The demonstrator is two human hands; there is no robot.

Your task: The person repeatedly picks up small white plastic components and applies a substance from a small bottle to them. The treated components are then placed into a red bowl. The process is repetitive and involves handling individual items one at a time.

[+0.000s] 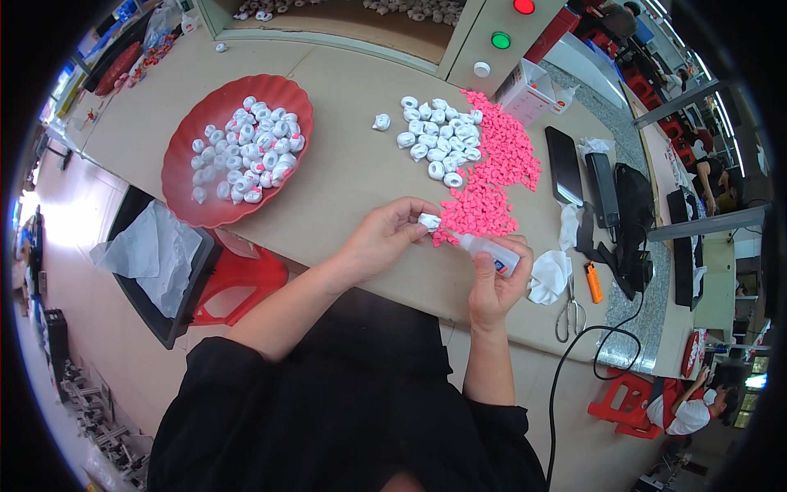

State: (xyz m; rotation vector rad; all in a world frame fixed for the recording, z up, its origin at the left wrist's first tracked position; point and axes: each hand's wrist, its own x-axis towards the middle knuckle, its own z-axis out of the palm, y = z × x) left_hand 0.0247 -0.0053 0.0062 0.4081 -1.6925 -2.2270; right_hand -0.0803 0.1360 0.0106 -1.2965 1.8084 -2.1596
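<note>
White piece (429, 221) in left hand (378, 239), head view: pinched between thumb and fingertips, held over the near part of the table (344, 107), just left of the near end of the pink bits (484, 215). Right hand (498, 289) closed round a translucent bottle (494, 256), thumb on its near side, fingers wrapped on the far right side.

Key relation: white piece lies left and far of the right hand, roughly in line with the bottle's nozzle. Left hand is nearer, already on it; right hand reaches it only by the nozzle. Nozzle tip very close to the piece; touching or just apart, cannot tell. Bottle's long axis slants from near right to far left, nozzle end far left, base near right. Piece's own long axis looks roughly left-right; which end is its front, too small to tell.

Around: loose white pieces (443, 135) far, beside the pink bits; red bowl (182, 193) with more on the left; white cloth (548, 279) and scissors (571, 318) right of the right hand.
</note>
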